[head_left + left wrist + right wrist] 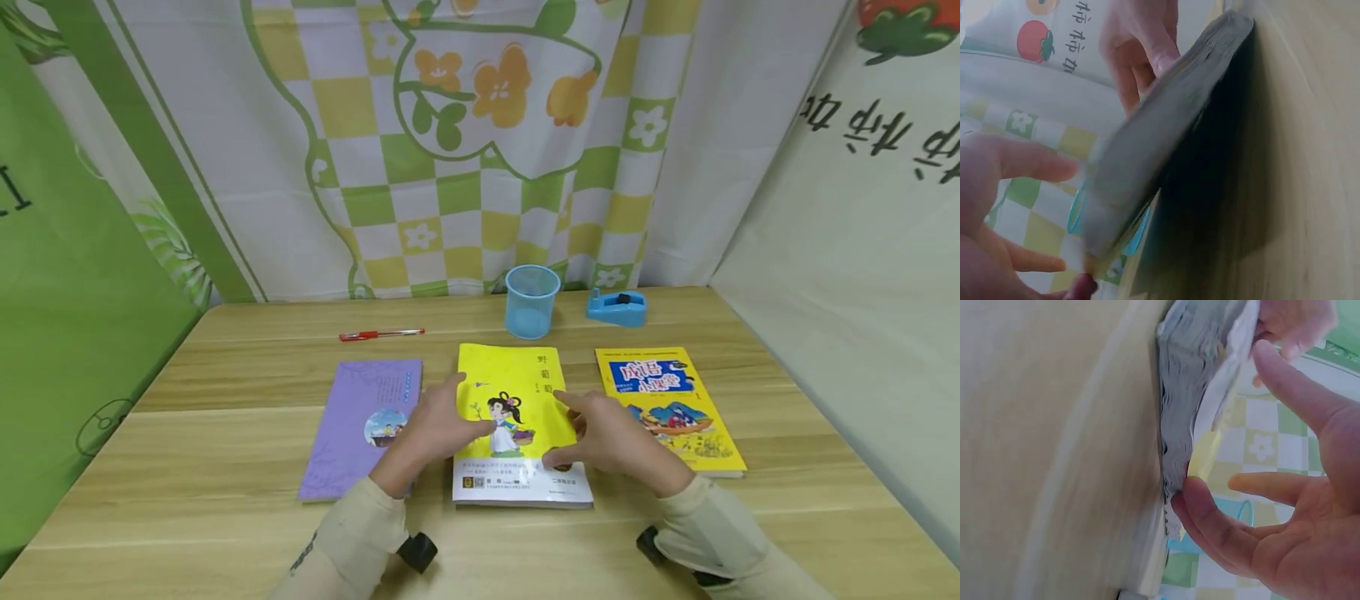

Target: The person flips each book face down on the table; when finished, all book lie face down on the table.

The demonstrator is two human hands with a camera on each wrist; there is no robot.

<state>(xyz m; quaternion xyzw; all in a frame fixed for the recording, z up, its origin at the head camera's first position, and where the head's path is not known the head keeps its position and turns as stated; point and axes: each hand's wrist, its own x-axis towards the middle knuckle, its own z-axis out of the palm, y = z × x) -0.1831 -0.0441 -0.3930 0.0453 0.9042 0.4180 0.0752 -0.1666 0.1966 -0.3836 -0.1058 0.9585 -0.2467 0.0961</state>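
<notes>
A yellow book (517, 364) with a white lower band and a drawn girl lies between my two hands. My left hand (435, 421) is at its left edge, with the thumb reaching over the cover. In the left wrist view, a fingertip meets the far part of the page block (1166, 125), and the thumb is straight. On the other side, my right hand (611, 429) has its thumb over the lower cover. Two bent fingertips touch the edge of the book (1179, 431) in the right wrist view, and another finger is extended.
A purple book (348, 408) lies to the left, and another yellow book (708, 446) to the right, partly behind my right hand. Toward the back are a red pen (378, 334), a blue mesh cup (531, 312) and a blue tape dispenser (618, 308). Curtains surround the table.
</notes>
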